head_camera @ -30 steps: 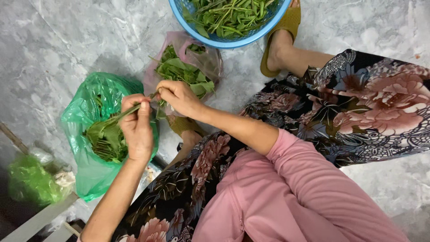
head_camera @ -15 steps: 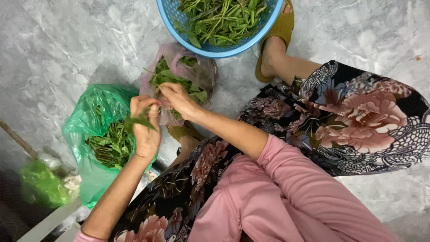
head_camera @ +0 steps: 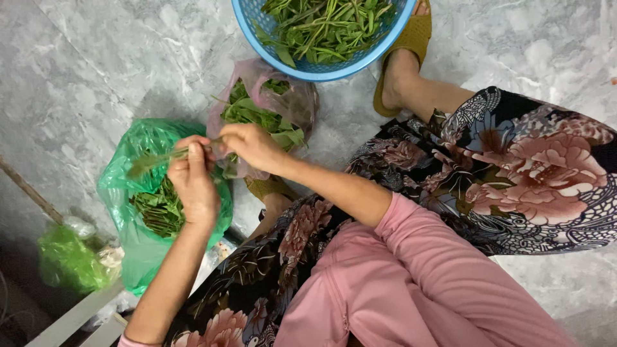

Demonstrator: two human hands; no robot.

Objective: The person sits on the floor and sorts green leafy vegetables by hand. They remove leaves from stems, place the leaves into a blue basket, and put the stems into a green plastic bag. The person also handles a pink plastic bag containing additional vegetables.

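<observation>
Seen from above, a person sits low over a grey marble floor (head_camera: 83, 71) with both hands raised in front of the knees, sharing one leafy green stem (head_camera: 154, 159). The left hand (head_camera: 193, 180) is closed around the stem, its fingers curled over it and the leafy end sticking out to the left, above a green plastic bag (head_camera: 125, 193). The right hand (head_camera: 250, 144) pinches the other end of the same stem between thumb and fingertips, so the stem runs almost level between the two hands, which sit just beside each other. The green bag lies open under the left hand and holds a heap of dark green leaves and trimmings. Just behind the right hand stands a pinkish translucent bag (head_camera: 295, 103), also open, filled with broader green leaves. Beyond it, at the top edge, a blue plastic basket (head_camera: 257, 32) carries a pile of thin green stems and leaves; its rim touches or nearly touches the pink bag. A foot in a mustard-yellow slipper (head_camera: 411, 45) rests on the floor next to the basket. The person wears a pink sleeve and dark floral trousers. At lower left a smaller crumpled light green bag (head_camera: 64, 260) lies apart from the others, near a pale bar.
</observation>
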